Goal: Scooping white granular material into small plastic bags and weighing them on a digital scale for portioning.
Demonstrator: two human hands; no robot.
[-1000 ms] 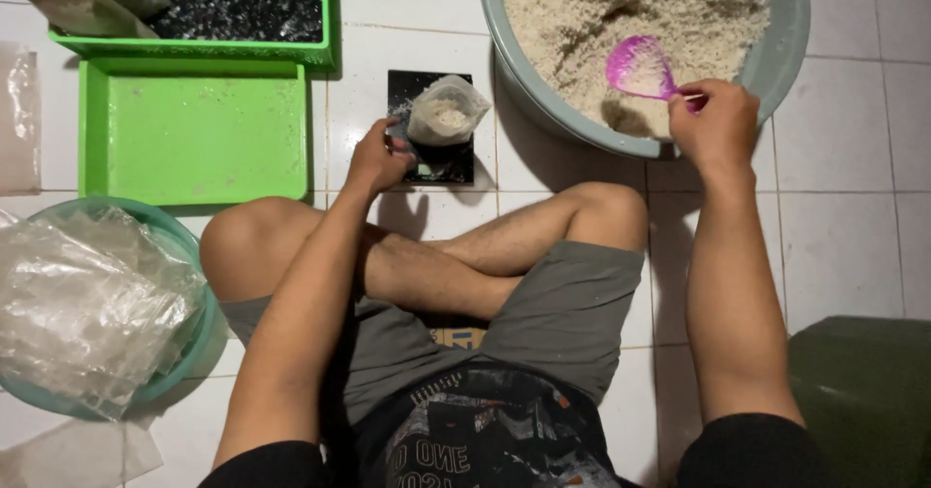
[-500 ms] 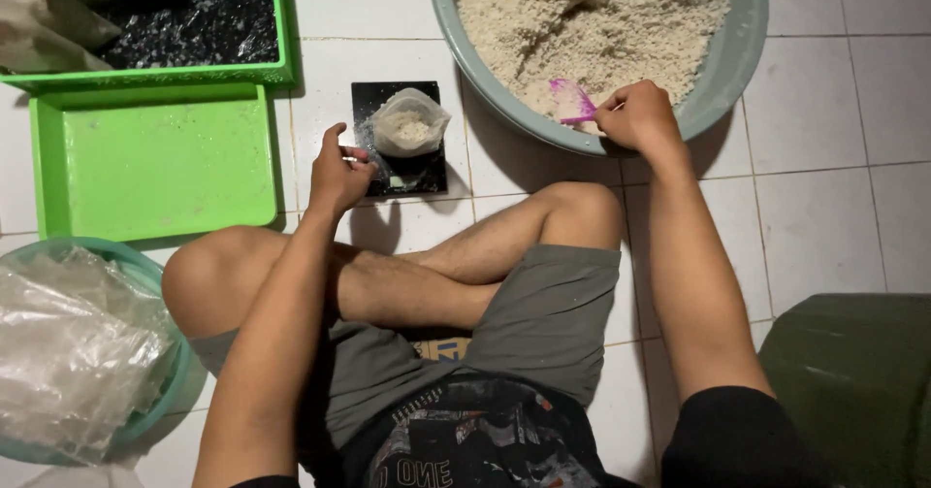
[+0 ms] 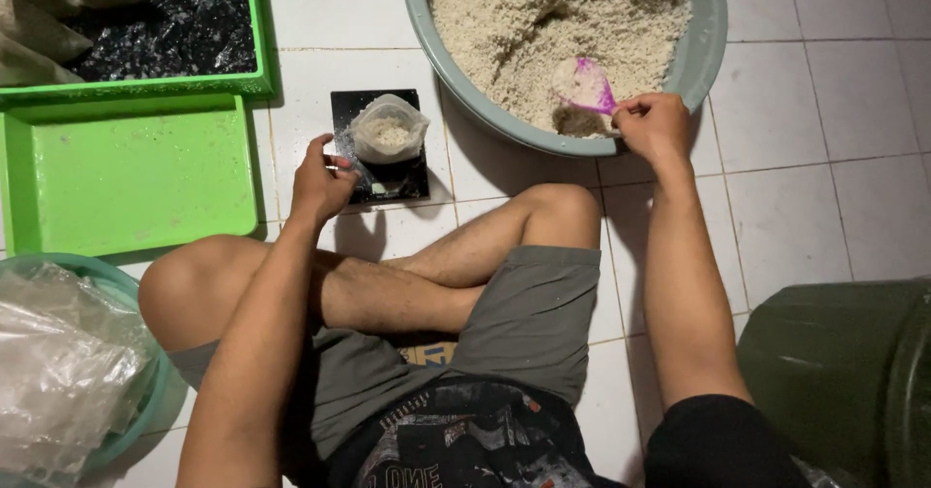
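Lifted out of the grain since half a second ago, the translucent pink plastic scoop (image 3: 583, 84) now sits loaded above the heap, its handle pinched in the right hand (image 3: 654, 127). One round grey plastic basin (image 3: 706, 37) holds coarse beige grain. One small clear plastic bag (image 3: 388, 129) stands on one flat black square scale (image 3: 378, 179). Fingers of the left hand (image 3: 320, 179) are loosely apart beside it. Two green plastic trays (image 3: 126, 176) lie left.

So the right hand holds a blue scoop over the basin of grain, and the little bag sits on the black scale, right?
Not quite: the scoop is pink, not blue, as the head view shows. The right hand does hold it over the basin of grain, and the bag sits on the black scale.
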